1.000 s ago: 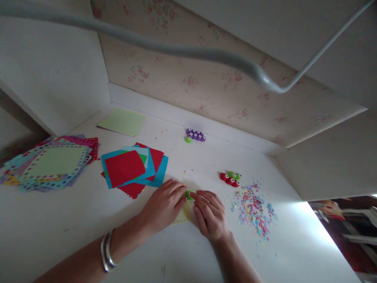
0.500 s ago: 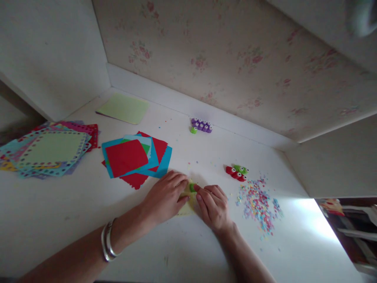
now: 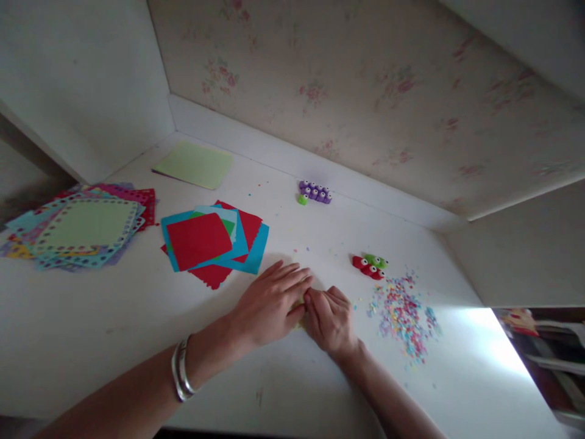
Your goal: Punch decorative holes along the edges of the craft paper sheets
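Note:
My left hand lies flat with its fingers stretched out, pressing on a pale yellow paper of which only a sliver shows between my hands. My right hand is curled tight against the left fingertips on the same spot. The small green punch seen there a moment ago is now hidden under my fingers. Silver bangles sit on my left wrist. Both hands rest on the white table.
A fan of red and blue paper squares lies just left of my hands. Farther left is a pile of hole-edged sheets, and a light green sheet sits at the back. Purple punches, red and green punches and confetti lie to the right.
My hands have closed together over the green punch, which no longer shows. My left fingers have spread flatter. The view has tilted down, so the grey cable overhead is gone.

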### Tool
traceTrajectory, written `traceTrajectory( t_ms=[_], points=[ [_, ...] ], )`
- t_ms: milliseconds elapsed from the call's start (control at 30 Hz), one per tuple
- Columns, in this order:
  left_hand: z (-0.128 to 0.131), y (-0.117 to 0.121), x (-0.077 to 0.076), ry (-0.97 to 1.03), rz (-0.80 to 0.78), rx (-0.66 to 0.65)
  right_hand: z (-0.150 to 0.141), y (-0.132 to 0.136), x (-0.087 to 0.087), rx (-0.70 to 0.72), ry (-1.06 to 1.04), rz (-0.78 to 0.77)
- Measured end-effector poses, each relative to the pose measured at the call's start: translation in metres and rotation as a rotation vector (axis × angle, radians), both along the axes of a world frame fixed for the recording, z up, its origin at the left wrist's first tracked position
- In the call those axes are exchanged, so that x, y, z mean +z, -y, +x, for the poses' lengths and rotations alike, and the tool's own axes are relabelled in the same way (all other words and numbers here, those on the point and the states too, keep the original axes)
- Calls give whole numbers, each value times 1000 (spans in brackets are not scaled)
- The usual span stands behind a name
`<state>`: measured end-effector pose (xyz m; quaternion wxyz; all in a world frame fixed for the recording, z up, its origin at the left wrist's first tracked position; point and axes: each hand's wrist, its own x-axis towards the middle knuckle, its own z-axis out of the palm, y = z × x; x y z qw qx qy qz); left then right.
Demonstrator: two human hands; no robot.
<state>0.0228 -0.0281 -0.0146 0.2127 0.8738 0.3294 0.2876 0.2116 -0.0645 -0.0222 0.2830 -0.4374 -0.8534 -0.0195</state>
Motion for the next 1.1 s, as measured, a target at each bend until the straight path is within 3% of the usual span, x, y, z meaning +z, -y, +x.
traceTrajectory(
  t_ms=[267, 467, 633, 733, 900, 1100],
  points=[
    [2, 3, -2, -39, -24, -47, -5, 2, 4, -36, -14, -31],
    [-10, -5, -1, -62, 7, 69, -2, 5, 1, -100, -108, -48],
    [-19, -9, -3, -95, 20, 71, 7, 4, 7, -126, -141, -117],
    [-19, -9, -3, -90, 20, 78, 18, 5, 8, -97, -145, -170],
    [-19, -9, -3, -74, 13, 76, 42, 12, 12, -291, -256, -209],
    [-18, -10, -6, -70, 6, 72, 96, -6, 48, -466, -432, -220]
  ],
)
